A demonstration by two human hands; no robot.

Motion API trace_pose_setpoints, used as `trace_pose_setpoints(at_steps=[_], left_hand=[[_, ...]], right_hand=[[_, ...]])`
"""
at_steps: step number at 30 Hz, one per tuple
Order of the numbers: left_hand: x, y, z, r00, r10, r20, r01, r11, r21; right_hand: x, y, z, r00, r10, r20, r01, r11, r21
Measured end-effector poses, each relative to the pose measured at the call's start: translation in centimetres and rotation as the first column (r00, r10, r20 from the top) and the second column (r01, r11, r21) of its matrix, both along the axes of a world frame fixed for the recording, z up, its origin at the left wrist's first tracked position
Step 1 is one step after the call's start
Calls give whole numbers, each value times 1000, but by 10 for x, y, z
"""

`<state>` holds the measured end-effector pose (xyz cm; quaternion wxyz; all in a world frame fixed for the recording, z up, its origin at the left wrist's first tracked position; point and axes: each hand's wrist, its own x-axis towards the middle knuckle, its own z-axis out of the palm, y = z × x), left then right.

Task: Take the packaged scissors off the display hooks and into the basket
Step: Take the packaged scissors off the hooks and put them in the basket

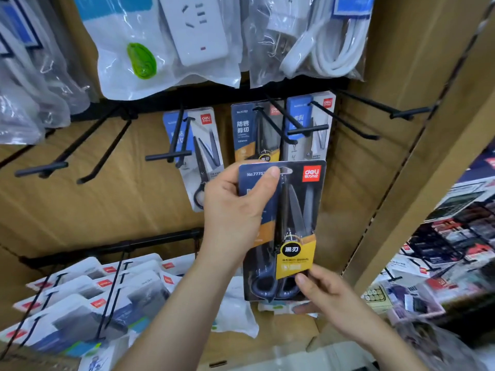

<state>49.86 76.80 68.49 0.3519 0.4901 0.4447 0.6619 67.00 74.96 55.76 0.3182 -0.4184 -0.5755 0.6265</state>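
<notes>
A dark blue pack of black scissors (297, 218) with a yellow label is held upright in front of the display, clear of the hooks. My left hand (235, 210) grips its upper left side, thumb on the front near the hang hole. My right hand (324, 295) pinches its lower right corner by the scissor handles. Behind it, three more scissor packs hang on black hooks: a blue and white one (198, 156) at left, a dark one (254, 132) in the middle and a blue and white one (310, 127) at right. No basket is in view.
Several bare black hooks (88, 153) jut out at left and one (385, 108) at right. Bagged power strips and cables (171, 41) hang above. White packs (88, 298) hang on the lower row. A cardboard side wall (417, 156) stands at right, with more goods beyond it.
</notes>
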Motion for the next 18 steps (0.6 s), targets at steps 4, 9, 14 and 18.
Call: trace_pose_setpoints(at_steps=[4, 9, 14, 18], left_hand=[[10, 4, 9, 999, 6, -35, -5, 999, 48], [17, 17, 17, 999, 22, -36, -20, 998, 51], [14, 27, 20, 1000, 14, -20, -14, 1000, -19], [10, 36, 21, 999, -24, 39, 28, 995, -99]], right_hand=[[5, 0, 5, 990, -102, -98, 104, 994, 20], [3, -5, 10, 973, -196, -123, 200, 980, 16], [-1, -13, 18, 985, -139, -102, 134, 990, -54], [-2, -12, 19, 979, -167, -121, 166, 986, -12]])
